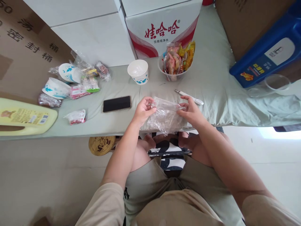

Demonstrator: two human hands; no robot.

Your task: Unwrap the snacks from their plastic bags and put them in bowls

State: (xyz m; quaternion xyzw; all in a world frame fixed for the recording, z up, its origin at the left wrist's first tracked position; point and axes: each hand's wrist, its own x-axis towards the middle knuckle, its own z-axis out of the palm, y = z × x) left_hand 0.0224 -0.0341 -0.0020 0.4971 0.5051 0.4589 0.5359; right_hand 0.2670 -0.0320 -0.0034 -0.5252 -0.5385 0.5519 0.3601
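Between my two hands, at the table's front edge, a crinkled clear plastic bag (166, 116) is stretched by its top edge. My left hand (144, 110) pinches its left corner between thumb and fingers. On the other side, my right hand (191, 111) grips the right corner, fingers closed on the film. Just behind my right hand lies a white box cutter (190, 97). A dark phone (117, 104) rests flat to the left of my left hand. Beyond the bag stand a white paper cup (138, 72) with blue leaves and a clear bowl (173, 77) full of wrapped snacks.
Two tipped paper cups (55, 88) and several wrapped snacks (90, 84) lie at the left. A small red-and-white packet (76, 117) sits nearer. A yellow jug (28, 116), a blue jug (268, 47), a clear cup (277, 83) and cartons (162, 31) surround the cloth-covered table (113, 124).
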